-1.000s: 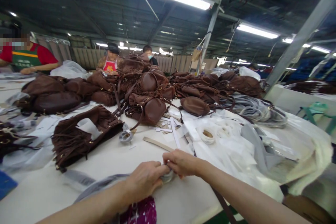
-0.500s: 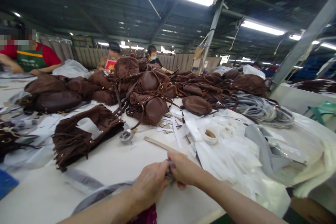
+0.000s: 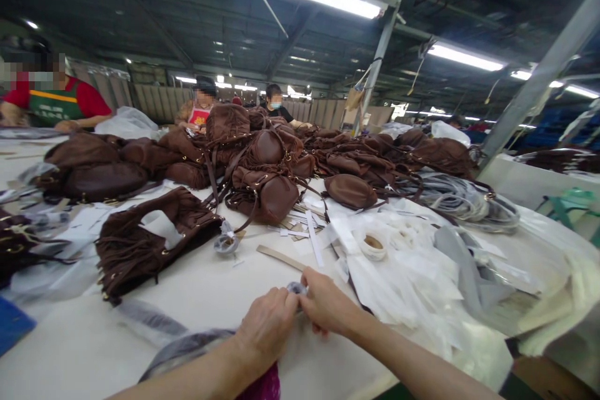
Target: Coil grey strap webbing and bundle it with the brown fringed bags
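My left hand point(image 3: 267, 328) and my right hand point(image 3: 328, 305) meet at the near edge of the white table point(image 3: 197, 290). Both pinch a small grey, shiny piece point(image 3: 296, 289) between their fingertips; what it is I cannot make out. A grey strap point(image 3: 187, 347) runs from under my left wrist toward the left. A purple patterned cloth point(image 3: 260, 384) shows below my left hand. A brown fringed bag point(image 3: 150, 240) lies to the left, an arm's length away.
A heap of brown bags point(image 3: 262, 162) fills the middle of the table. White paper sheets point(image 3: 407, 275), a tape roll point(image 3: 374, 244) and a smaller roll point(image 3: 226, 244) lie ahead. Grey straps point(image 3: 459, 200) coil at the right. Three other people work at the far side.
My hands stay together at the table edge and shift slightly; the grey piece between the fingertips now shows more clearly. The camera has tilted a little.
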`<state>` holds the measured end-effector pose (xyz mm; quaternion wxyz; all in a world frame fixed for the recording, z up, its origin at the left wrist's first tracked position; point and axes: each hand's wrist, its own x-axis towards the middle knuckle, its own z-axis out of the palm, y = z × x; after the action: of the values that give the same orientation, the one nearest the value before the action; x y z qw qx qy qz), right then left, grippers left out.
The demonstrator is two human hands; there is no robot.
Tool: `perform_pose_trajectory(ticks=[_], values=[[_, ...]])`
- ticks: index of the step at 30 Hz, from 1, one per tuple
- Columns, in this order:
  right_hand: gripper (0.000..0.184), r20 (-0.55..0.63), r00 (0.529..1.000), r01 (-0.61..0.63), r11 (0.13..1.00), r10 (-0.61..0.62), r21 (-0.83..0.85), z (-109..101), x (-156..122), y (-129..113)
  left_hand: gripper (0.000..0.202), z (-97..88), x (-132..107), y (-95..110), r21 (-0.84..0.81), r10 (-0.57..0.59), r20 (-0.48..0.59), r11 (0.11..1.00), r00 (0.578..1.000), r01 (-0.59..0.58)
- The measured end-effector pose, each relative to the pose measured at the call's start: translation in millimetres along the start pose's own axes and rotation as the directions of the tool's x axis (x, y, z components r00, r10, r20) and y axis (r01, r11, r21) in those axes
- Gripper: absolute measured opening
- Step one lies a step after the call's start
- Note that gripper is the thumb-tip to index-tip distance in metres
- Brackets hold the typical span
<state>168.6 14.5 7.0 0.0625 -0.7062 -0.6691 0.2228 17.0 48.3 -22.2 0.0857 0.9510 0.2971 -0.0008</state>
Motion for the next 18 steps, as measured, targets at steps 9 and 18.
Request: perform_pose_trajectory(ticks=[9, 18], values=[[0.008, 0.051, 0.961, 0.277, 0.956, -0.273, -0.096, -18, 19, 0, 0.032, -27.5, -15, -18, -0.005, 0.126, 0.093, 0.992, 0.988, -0.126], [0.027, 0.0, 1.0, 0.026, 1.0, -0.026, 0.009, 15, 9, -2, 0.029, -6.6, -8, 8, -0.068, -0.114, 0.001, 0.991, 0.993, 0.114]])
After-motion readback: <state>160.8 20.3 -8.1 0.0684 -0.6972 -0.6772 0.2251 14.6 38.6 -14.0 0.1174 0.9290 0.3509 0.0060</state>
